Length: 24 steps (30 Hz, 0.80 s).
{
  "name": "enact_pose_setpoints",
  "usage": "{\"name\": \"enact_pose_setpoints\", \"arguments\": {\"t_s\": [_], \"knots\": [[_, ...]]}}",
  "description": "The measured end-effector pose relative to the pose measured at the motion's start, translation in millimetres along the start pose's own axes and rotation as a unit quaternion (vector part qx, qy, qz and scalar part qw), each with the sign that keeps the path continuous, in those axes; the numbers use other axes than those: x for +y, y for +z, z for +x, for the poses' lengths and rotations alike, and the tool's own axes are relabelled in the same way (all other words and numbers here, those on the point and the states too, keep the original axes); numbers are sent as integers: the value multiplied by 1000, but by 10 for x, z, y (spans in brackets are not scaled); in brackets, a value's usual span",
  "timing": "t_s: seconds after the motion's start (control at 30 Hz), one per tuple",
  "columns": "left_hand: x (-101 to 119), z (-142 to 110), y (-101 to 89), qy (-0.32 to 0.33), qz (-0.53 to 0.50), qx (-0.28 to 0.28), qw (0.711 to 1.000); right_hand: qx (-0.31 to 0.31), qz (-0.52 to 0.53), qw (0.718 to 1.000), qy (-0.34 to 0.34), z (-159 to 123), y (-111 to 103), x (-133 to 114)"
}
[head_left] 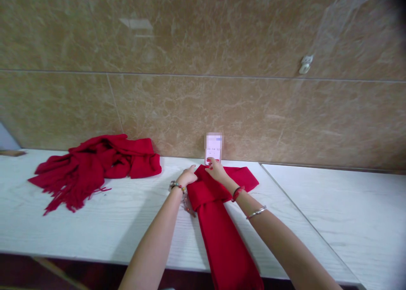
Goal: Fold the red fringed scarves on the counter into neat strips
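A red scarf lies folded on the white tabletop, one long strip running down over the front edge and a wider folded part crossing it at the back. My left hand presses against the left edge of that folded part, thumb stretched away and the other fingers partly hidden. On top of the fold, near its back edge, rests my right hand; its thumb and forefinger are apart. Just behind the right fingers a phone leans upright on the wall, showing a timer, its upper part blurred.
Another red scarf with a fringe lies crumpled on the left of the white tabletop. A tan marbled wall rises along the back, with a small white hook at right. A seam crosses the tabletop right of the folded scarf.
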<state>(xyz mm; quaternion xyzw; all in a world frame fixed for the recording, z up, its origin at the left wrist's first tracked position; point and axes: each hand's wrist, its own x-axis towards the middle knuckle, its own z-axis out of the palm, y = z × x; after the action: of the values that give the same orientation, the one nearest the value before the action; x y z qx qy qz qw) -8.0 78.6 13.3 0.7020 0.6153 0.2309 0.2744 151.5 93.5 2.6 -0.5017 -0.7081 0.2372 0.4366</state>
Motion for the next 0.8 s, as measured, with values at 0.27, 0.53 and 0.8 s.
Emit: {"name": "enact_pose_setpoints", "arguments": {"t_s": [0.27, 0.53, 0.8], "knots": [[146, -62, 185, 108, 195, -111, 969, -149, -364, 915, -83, -626, -359, 103], [287, -206, 79, 144, 212, -31, 966, -87, -407, 909, -33, -655, -706, 228], [306, -443, 335, 228, 254, -61, 938, -128, -449, 884, 24, -736, -1077, 671]]}}
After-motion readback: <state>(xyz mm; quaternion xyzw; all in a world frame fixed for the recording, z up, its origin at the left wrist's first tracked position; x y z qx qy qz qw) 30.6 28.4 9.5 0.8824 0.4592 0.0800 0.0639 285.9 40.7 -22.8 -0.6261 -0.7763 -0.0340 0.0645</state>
